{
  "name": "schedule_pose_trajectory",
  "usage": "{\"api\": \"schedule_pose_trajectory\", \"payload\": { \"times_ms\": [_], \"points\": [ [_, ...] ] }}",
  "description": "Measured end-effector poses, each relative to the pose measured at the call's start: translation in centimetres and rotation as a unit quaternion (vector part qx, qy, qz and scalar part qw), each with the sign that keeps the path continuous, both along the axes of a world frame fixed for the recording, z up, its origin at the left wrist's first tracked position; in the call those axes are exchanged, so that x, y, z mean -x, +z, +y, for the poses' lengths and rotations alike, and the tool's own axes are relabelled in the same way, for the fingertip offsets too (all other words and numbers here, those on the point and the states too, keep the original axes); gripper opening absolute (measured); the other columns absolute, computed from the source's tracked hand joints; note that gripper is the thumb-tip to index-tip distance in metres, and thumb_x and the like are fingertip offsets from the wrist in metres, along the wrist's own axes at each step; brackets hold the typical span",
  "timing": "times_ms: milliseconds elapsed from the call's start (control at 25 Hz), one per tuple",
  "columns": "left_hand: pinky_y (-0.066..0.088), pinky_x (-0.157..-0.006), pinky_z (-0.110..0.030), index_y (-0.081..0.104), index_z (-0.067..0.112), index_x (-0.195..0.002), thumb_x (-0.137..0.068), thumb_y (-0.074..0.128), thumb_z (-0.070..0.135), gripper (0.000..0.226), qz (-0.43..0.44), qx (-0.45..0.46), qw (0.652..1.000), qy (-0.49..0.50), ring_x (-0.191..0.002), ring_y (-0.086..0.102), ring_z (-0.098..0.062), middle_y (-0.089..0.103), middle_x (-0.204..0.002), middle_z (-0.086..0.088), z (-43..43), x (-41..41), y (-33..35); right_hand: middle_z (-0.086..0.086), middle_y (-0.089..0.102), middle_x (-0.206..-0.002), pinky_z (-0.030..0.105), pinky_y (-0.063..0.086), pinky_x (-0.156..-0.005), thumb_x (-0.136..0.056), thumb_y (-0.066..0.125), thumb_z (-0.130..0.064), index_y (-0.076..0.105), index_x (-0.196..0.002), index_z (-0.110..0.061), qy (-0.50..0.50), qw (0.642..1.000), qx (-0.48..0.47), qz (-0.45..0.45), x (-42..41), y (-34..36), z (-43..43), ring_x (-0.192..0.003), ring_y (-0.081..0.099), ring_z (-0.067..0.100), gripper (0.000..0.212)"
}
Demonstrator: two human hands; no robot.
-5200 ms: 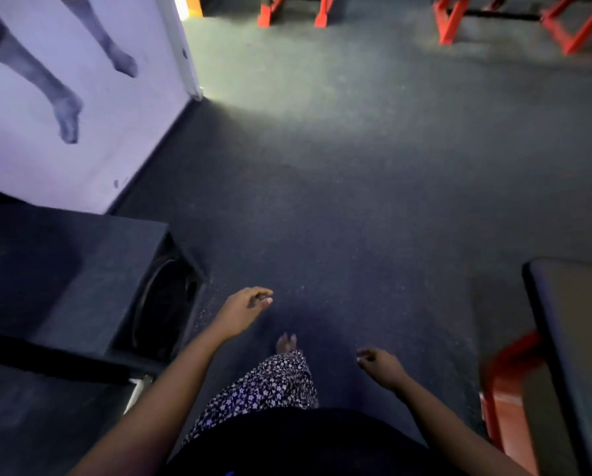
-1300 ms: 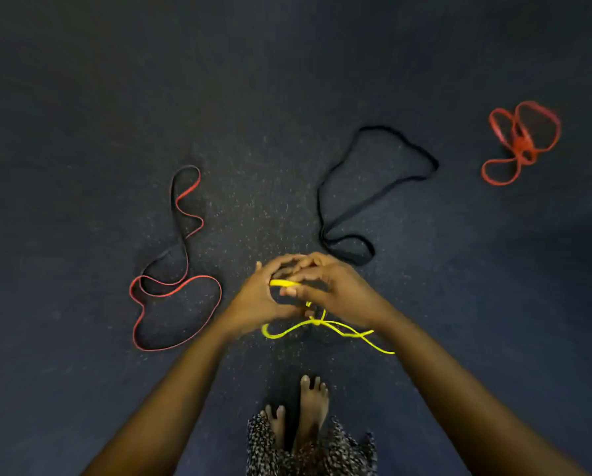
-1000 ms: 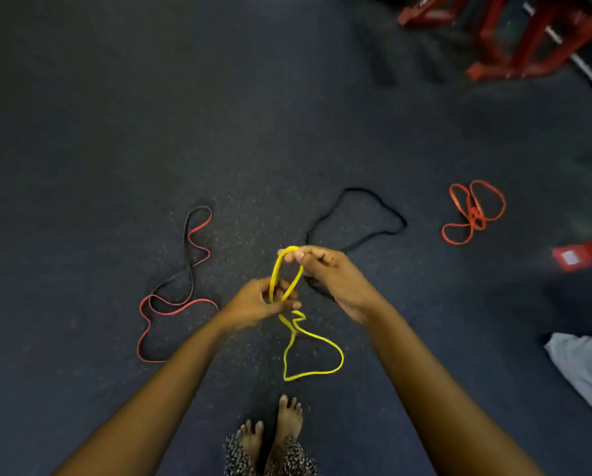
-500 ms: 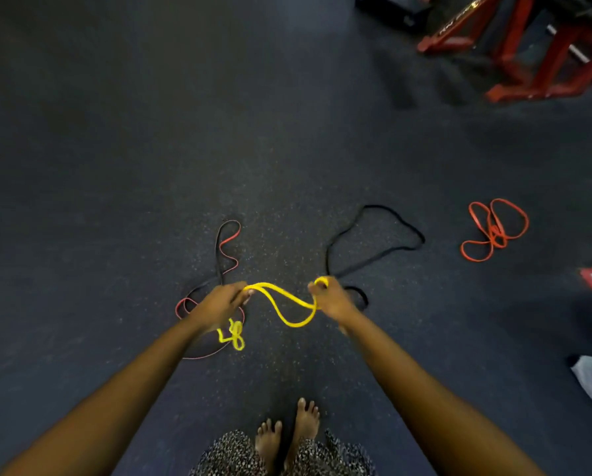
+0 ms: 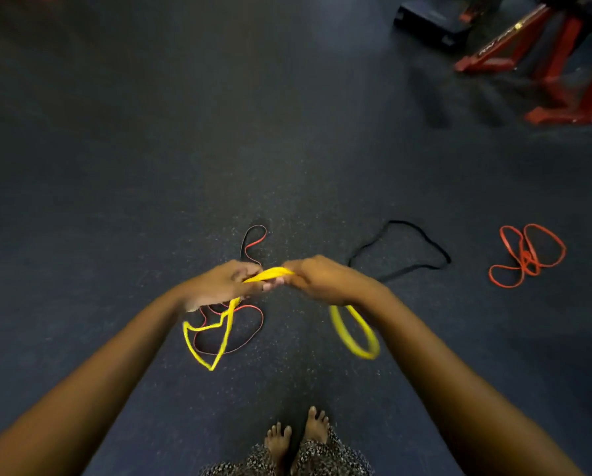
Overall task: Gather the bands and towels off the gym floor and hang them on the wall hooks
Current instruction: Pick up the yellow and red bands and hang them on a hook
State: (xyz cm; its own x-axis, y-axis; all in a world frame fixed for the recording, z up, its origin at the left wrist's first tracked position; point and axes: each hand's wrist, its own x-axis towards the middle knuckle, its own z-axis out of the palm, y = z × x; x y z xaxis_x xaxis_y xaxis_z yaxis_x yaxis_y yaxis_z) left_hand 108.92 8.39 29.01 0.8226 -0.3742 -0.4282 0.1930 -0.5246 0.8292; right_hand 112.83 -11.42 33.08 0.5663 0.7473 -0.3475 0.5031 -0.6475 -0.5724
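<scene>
I bring my hands together: half a second ago they were apart with the thin yellow rubber resistance band [image 5: 269, 273] sagging between them, and now my left hand [image 5: 224, 285] and right hand [image 5: 317, 281] almost touch, each pinching the band, so that a short arch of it bridges my fingers and one loop hangs below each hand. I judge that I am doubling it into a compact bundle, easier to carry and to slip over a hook. It seems fully lifted off the dark speckled gym floor [image 5: 287, 149], though I cannot be sure of the lowest loop. Three more lie there ungathered: the red-and-black rubber band [image 5: 253, 242] under my left hand, the black rubber band [image 5: 404, 222] past my right, the orange rubber band [image 5: 528, 257] further right. No wall hooks are in sight, so the task is barely begun
</scene>
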Motion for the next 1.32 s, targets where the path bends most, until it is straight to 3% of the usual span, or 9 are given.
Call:
{"api": "schedule_pose_trajectory", "payload": {
  "times_ms": [120,320,520,600,760,960,1080,1200,1320],
  "points": [
    [0.035,-0.062,-0.022,0.053,0.016,-0.072,-0.072,0.054,0.060,0.044,-0.070,-0.026,0.996,0.052,-0.065,0.044,-0.006,0.045,-0.066,0.006,2.8,1.6,-1.6,-0.013,0.044,-0.063,0.008,0.035,-0.060,-0.098,0.040,-0.022,0.061,-0.094,-0.020,-0.050,0.993,-0.109,-0.001,-0.8,2.9,-2.1,-0.058,0.047,-0.001,0.021],
    [0.040,-0.064,-0.019,0.058,0.010,-0.073,-0.081,0.058,0.037,0.028,-0.035,0.049,0.989,0.138,-0.058,0.051,-0.002,0.053,-0.063,0.005,3.7,3.5,-2.0,-0.013,0.047,-0.056,0.018,0.039,-0.061,-0.097,0.041,-0.024,0.049,-0.074,-0.033,-0.124,0.982,-0.126,0.074,-0.8,0.0,-4.4,-0.055,0.045,0.000,0.026],
    [0.029,-0.045,-0.012,0.061,0.015,-0.082,-0.086,0.054,0.039,0.025,0.035,0.189,0.963,0.190,-0.046,0.029,-0.002,0.038,-0.054,0.013,2.1,2.8,1.7,-0.004,0.061,-0.091,0.044,0.051,-0.089,-0.090,0.055,-0.015,0.055,-0.113,-0.021,-0.156,0.977,-0.097,0.106,1.8,-4.3,-4.1,-0.079,0.059,0.010,0.024],
    [0.022,-0.043,-0.013,0.058,0.013,-0.081,-0.092,0.044,0.027,0.023,0.022,0.150,0.979,0.136,-0.045,0.025,-0.002,0.035,-0.055,0.012,0.0,1.8,3.2,0.000,0.061,-0.098,0.035,0.048,-0.092,-0.085,0.063,-0.021,0.044,-0.129,-0.020,-0.138,0.969,-0.171,0.111,2.7,-3.1,-1.9,-0.090,0.058,0.009,0.048],
    [0.026,-0.044,-0.012,0.051,0.015,-0.072,-0.095,0.040,0.022,0.027,0.023,0.134,0.984,0.113,-0.047,0.027,-0.005,0.036,-0.053,0.012,-1.3,1.2,4.7,-0.007,0.057,-0.078,0.029,0.048,-0.078,-0.096,0.043,-0.018,0.055,-0.095,-0.023,-0.089,0.966,-0.219,0.101,1.6,-0.2,0.0,-0.074,0.059,0.006,0.012],
    [0.038,-0.052,-0.011,0.047,0.019,-0.066,-0.083,0.053,0.048,0.033,0.011,0.017,0.989,0.144,-0.051,0.041,-0.001,0.047,-0.053,0.015,1.8,5.0,3.7,-0.009,0.047,-0.064,0.026,0.045,-0.067,-0.098,0.038,-0.021,0.048,-0.079,-0.020,-0.116,0.959,-0.236,0.106,0.3,-1.1,-1.1,-0.064,0.055,0.007,0.022],
    [0.028,-0.044,-0.012,0.042,0.016,-0.068,-0.095,0.041,0.027,0.029,0.003,0.044,0.956,0.289,-0.043,0.030,-0.001,0.034,-0.053,0.012,3.7,8.0,3.1,0.002,0.064,-0.092,0.031,0.044,-0.085,-0.096,0.044,-0.021,0.058,-0.102,-0.014,-0.012,0.987,-0.106,0.123,0.9,-4.8,2.4,-0.092,0.060,0.018,0.017],
    [0.024,-0.040,-0.012,0.043,0.016,-0.066,-0.096,0.039,0.021,0.031,0.009,-0.041,0.925,0.377,-0.036,0.029,-0.002,0.031,-0.057,0.003,6.4,13.1,1.5,0.015,0.050,-0.134,0.034,0.037,-0.106,-0.091,0.054,-0.016,0.044,-0.132,-0.005,0.027,0.990,-0.048,0.130,3.0,-8.2,6.5,-0.124,0.049,0.025,0.044],
    [0.028,-0.046,-0.022,0.046,0.015,-0.065,-0.094,0.042,0.023,0.031,0.042,-0.113,0.877,0.465,-0.038,0.032,-0.002,0.037,-0.055,0.000,9.1,20.6,-1.6,0.015,0.058,-0.128,0.018,0.042,-0.094,-0.092,0.051,-0.012,0.051,-0.126,-0.002,0.062,0.988,0.000,0.144,5.2,-11.4,10.1,-0.116,0.056,0.025,0.036]
  ]
}}
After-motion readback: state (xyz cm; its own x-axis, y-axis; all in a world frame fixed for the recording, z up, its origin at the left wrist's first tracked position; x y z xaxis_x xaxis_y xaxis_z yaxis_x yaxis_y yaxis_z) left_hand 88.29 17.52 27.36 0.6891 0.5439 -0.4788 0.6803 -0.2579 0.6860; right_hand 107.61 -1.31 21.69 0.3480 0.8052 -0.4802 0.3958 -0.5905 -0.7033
